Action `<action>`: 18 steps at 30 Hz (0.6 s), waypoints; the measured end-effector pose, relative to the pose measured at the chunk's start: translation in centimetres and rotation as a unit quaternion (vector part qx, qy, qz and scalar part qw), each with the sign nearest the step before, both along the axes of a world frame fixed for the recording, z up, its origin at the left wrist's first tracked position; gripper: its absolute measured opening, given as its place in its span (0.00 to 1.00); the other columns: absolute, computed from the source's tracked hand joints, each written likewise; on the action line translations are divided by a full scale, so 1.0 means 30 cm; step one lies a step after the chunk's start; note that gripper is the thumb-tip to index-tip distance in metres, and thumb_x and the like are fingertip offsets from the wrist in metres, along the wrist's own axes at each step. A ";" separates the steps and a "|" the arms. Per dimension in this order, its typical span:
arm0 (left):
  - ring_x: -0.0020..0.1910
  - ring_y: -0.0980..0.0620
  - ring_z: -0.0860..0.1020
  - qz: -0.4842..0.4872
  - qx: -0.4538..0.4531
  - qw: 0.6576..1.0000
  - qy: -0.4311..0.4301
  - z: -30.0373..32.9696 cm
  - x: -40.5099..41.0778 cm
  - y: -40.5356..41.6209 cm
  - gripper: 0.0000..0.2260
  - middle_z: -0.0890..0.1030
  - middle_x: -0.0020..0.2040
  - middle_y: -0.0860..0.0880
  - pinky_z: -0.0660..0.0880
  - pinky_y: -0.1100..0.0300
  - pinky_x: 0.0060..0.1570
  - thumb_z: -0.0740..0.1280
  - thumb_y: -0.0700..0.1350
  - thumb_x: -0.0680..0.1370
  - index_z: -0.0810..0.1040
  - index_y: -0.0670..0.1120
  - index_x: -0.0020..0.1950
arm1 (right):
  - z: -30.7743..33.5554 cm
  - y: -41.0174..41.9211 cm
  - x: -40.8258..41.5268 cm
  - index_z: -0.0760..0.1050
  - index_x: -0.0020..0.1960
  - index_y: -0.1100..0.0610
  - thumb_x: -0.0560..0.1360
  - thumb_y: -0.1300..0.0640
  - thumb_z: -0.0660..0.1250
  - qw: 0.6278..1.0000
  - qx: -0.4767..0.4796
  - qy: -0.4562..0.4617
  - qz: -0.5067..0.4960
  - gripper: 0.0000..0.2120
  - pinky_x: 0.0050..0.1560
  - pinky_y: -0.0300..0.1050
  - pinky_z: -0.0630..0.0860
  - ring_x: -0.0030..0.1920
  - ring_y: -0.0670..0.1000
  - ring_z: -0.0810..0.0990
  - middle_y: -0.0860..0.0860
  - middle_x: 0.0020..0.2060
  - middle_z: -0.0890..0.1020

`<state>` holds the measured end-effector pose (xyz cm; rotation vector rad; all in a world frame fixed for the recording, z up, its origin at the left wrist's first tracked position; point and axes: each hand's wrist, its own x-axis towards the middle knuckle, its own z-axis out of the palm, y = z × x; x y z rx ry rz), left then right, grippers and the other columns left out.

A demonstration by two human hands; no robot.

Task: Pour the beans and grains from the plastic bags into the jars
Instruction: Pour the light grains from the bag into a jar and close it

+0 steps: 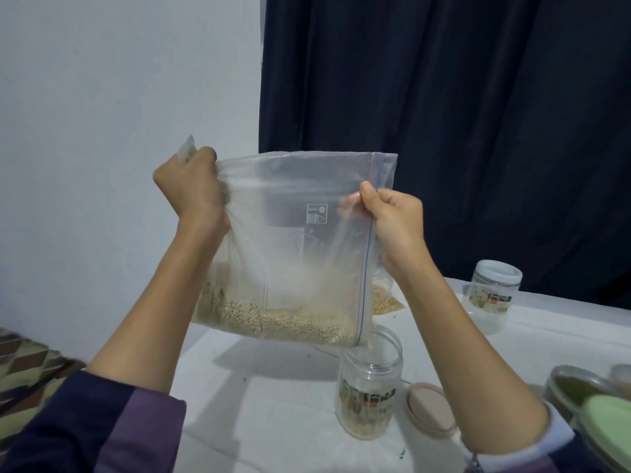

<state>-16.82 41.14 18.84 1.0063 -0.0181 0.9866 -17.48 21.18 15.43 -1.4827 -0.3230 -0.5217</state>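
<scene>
A clear zip bag (293,240) hangs turned on its side above the white table (273,404), with pale grains heaped along its lower edge. My left hand (191,189) grips the bag's bunched left end. My right hand (389,213) pinches the zip edge on the right. The bag's lower right corner sits over the mouth of an open clear jar (370,384), which holds a little grain at its bottom. The jar's beige lid (428,409) lies beside it on the right.
A second labelled jar with a white lid (495,295) stands at the back right. Another bag of grain (386,298) lies behind the held bag. Lidded containers, one with a green lid (604,414), crowd the right edge. A patterned mat (30,367) lies left.
</scene>
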 end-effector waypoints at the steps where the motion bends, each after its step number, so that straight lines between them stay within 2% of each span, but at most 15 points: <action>1: 0.29 0.53 0.50 0.000 0.001 1.000 0.001 -0.005 0.005 0.002 0.18 0.57 0.20 0.60 0.49 0.61 0.27 0.57 0.30 0.67 0.52 0.49 0.31 | -0.002 0.000 0.003 0.81 0.36 0.59 0.80 0.59 0.63 1.000 -0.002 -0.002 -0.008 0.15 0.54 0.48 0.80 0.40 0.48 0.84 0.49 0.33 0.85; 3: 0.30 0.52 0.51 0.002 -0.001 1.000 0.003 -0.011 0.012 0.008 0.14 0.59 0.24 0.60 0.49 0.59 0.29 0.58 0.31 0.67 0.58 0.47 0.31 | 0.001 0.002 0.002 0.81 0.36 0.60 0.80 0.59 0.63 1.000 -0.004 0.004 0.001 0.15 0.55 0.49 0.79 0.40 0.49 0.84 0.50 0.33 0.85; 5: 0.30 0.51 0.51 -0.002 -0.006 1.000 0.004 -0.012 0.011 0.011 0.08 0.64 0.31 0.55 0.49 0.59 0.29 0.59 0.33 0.65 0.62 0.43 0.32 | 0.003 0.003 0.001 0.81 0.37 0.60 0.80 0.59 0.63 1.000 0.001 0.006 -0.005 0.15 0.56 0.51 0.79 0.42 0.50 0.84 0.52 0.36 0.85; 7: 0.31 0.51 0.51 -0.004 -0.006 1.000 0.001 -0.010 0.013 0.008 0.10 0.64 0.31 0.55 0.49 0.58 0.29 0.59 0.34 0.64 0.60 0.46 0.31 | 0.003 -0.004 0.001 0.81 0.37 0.60 0.80 0.58 0.63 1.000 -0.006 0.002 -0.013 0.15 0.56 0.49 0.79 0.42 0.48 0.85 0.50 0.36 0.85; 10: 0.28 0.54 0.50 0.003 0.010 1.000 -0.004 -0.011 0.008 -0.009 0.19 0.56 0.23 0.59 0.49 0.62 0.27 0.57 0.30 0.67 0.52 0.50 0.29 | 0.001 -0.011 -0.002 0.82 0.40 0.64 0.80 0.59 0.63 1.000 -0.021 0.009 0.016 0.14 0.56 0.49 0.79 0.42 0.49 0.85 0.51 0.36 0.85; 13: 0.32 0.51 0.50 0.000 0.000 1.000 0.004 -0.017 0.024 -0.003 0.18 0.62 0.24 0.62 0.49 0.62 0.26 0.58 0.31 0.67 0.52 0.49 0.30 | -0.003 -0.020 0.003 0.82 0.40 0.61 0.79 0.58 0.64 1.000 -0.011 0.005 -0.004 0.13 0.58 0.51 0.78 0.43 0.49 0.85 0.51 0.37 0.86; 15: 0.33 0.49 0.50 0.000 0.000 1.000 0.009 -0.017 0.027 0.003 0.17 0.63 0.26 0.60 0.49 0.59 0.29 0.58 0.32 0.66 0.53 0.49 0.30 | -0.003 -0.020 0.004 0.82 0.39 0.61 0.79 0.58 0.64 1.000 -0.015 0.010 0.002 0.13 0.59 0.51 0.78 0.42 0.48 0.84 0.51 0.37 0.85; 18: 0.33 0.49 0.50 -0.006 0.005 1.000 0.009 -0.011 0.018 -0.001 0.17 0.59 0.29 0.55 0.48 0.57 0.30 0.58 0.33 0.65 0.56 0.52 0.28 | 0.006 -0.032 0.004 0.82 0.40 0.61 0.79 0.58 0.65 1.000 -0.008 0.022 0.002 0.13 0.59 0.52 0.78 0.45 0.50 0.85 0.54 0.39 0.86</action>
